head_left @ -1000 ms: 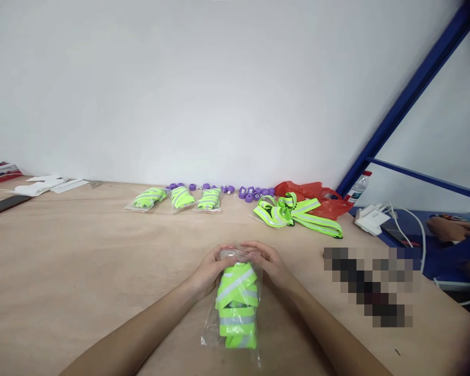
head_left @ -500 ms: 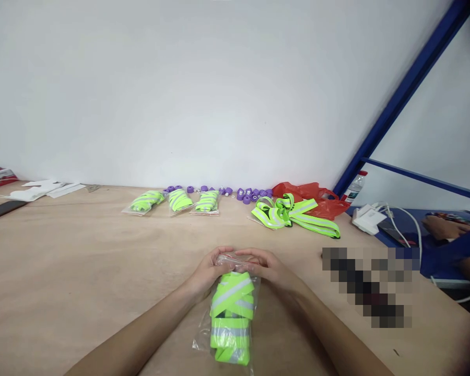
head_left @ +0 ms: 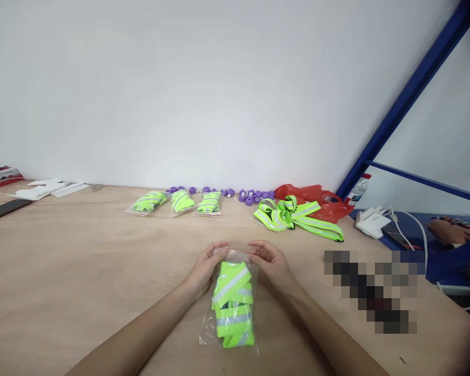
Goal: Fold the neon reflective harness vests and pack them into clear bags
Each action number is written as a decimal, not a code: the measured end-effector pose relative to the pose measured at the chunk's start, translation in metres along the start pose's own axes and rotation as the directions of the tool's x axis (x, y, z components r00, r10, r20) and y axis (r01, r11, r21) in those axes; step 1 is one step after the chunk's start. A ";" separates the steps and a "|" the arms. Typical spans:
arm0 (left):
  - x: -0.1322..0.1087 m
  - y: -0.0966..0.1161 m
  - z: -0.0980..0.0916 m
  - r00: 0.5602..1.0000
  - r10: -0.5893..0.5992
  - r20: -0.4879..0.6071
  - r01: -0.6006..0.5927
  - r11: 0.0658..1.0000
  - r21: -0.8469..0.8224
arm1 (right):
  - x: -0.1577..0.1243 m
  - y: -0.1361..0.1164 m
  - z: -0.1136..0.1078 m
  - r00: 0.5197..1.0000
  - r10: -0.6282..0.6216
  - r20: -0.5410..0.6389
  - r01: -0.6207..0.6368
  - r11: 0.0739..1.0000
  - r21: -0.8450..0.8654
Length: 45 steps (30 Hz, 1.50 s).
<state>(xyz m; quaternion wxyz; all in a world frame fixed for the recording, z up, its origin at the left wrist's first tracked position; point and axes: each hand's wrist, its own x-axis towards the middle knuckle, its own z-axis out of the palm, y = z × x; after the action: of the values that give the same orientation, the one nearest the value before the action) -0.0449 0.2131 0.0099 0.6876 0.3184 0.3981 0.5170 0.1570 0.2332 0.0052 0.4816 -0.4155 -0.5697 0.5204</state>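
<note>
A clear zip bag [head_left: 207,326] holds a folded neon-yellow reflective strap [head_left: 234,308] with silver stripes, in front of me above the wooden table. At the bag's top left corner, my left hand [head_left: 207,266] pinches the plastic between thumb and fingers. My right hand [head_left: 272,263] grips the opposite top corner, its fingers curled. Between the two hands runs the bag's red seal line, stretched fairly straight. The strap lies wholly inside the bag.
Several packed bags of straps [head_left: 183,201] lie near the wall, by small purple parts [head_left: 256,197]. Loose reflective straps [head_left: 297,216] rest beside a red plastic bag [head_left: 329,209]. At right are a white charger [head_left: 372,222], a bottle [head_left: 359,190] and another person's hand [head_left: 450,232].
My hands have moved apart along the bag's top edge, toward its corners. The mouth now looks flatter, and the bag has shifted slightly up and away from me.
</note>
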 end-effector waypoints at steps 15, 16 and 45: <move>0.007 -0.003 -0.011 0.997 0.072 0.032 -0.075 0.994 0.076 | 0.002 0.007 -0.005 0.965 0.232 0.121 -0.227 0.973 -0.049; 0.006 -0.001 -0.010 0.999 0.038 0.037 -0.040 0.998 0.057 | 0.001 0.008 -0.004 0.973 0.205 0.107 -0.201 0.979 -0.040; 0.004 -0.002 -0.009 0.990 0.041 0.136 -0.078 0.958 0.276 | -0.008 -0.002 0.011 0.978 0.124 0.166 -0.110 0.989 -0.094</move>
<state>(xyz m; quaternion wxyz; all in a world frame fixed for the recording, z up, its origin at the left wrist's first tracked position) -0.0510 0.2169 0.0035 0.6442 0.4571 0.4122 0.4541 0.1483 0.2227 0.0064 0.3811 -0.4219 -0.6052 0.5572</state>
